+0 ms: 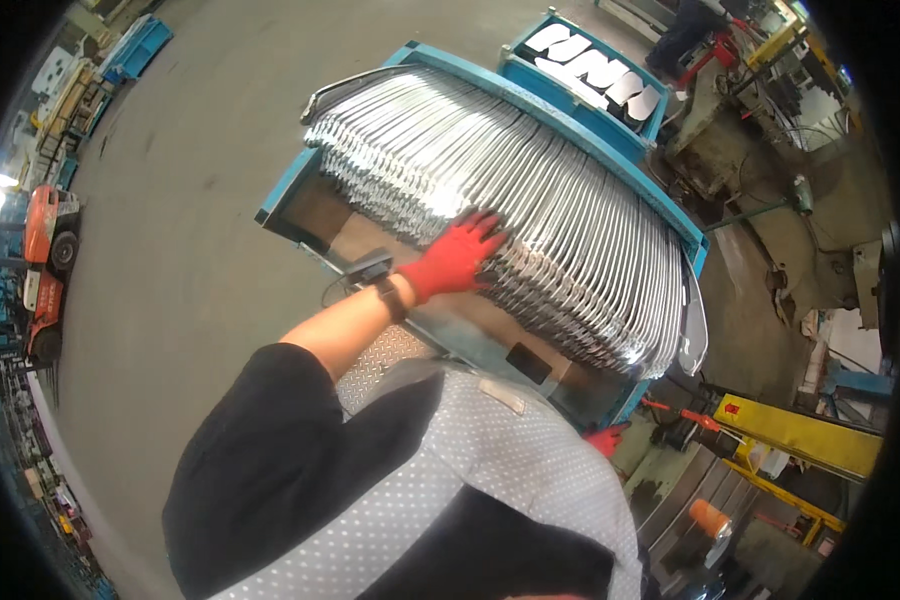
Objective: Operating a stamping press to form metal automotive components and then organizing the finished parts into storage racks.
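Note:
A long, tightly packed row of curved, shiny metal strips (530, 190) stands in a blue metal bin (560, 128). My left hand (458, 255), in a red glove with dark fingertips, rests on the near edge of the row. Its fingers are spread across the strip ends, and it grips nothing that I can see. Down by the bin's near right corner is my right hand (607, 440), also red-gloved. My body hides most of it, so its grip does not show. Brown sheet lining (370, 240) lies in the bin's near part.
Behind the bin stands a smaller blue box (650, 128) with flat white pieces. Machinery (715, 150) and a yellow beam (800, 435) crowd the right side. Another person (682, 35) is at the far right. An orange forklift (45, 270) stands at far left.

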Available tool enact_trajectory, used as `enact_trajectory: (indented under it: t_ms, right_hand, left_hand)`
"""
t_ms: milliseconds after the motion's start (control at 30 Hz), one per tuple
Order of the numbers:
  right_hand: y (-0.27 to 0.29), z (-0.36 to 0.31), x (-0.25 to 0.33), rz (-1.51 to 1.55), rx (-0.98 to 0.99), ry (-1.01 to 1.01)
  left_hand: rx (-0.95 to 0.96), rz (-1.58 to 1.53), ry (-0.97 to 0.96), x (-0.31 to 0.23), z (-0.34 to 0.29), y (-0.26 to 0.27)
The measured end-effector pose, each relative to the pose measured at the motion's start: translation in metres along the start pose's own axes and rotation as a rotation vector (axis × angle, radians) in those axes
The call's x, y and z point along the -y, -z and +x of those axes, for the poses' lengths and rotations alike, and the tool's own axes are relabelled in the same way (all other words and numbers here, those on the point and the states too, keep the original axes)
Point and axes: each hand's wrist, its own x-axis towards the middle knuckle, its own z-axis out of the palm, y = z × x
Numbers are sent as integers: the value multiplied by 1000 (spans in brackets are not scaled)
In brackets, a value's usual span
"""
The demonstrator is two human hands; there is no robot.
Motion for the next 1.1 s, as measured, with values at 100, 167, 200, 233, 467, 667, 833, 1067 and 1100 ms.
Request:
enact_trajectory:
  t_ms: [100,167,200,233,467,667,833,1067,1100]
  right_hand:
    - [-7,4,-8,-33,-74,90]
    - [-1,-1,-8,34,-272,243]
    - [6,-3,-5,33,-268,250]
    - [14,-4,0,59,-193,233]
    - [20,-13,-5,90,-182,238]
    - [-13,7,-14,190,-203,273]
    - [-5,3,-13,219,-173,269]
    - [46,-18,7,-142,-49,29]
    - [61,-24,24,-67,-36,135]
  left_hand:
    - [-27,-10,85,8,-32,13]
    - [-26,-20,144,15,-51,14]
    - [-23,-18,151,16,-55,12]
    - [-32,-43,200,17,-59,10]
    - [57,-103,336,36,-91,15]
    - [66,-144,563,70,-175,40]
    - [-112,-529,856,118,-198,82]
    - [-315,-836,862,261,-139,133]
    - [-336,-840,862,287,-141,129]
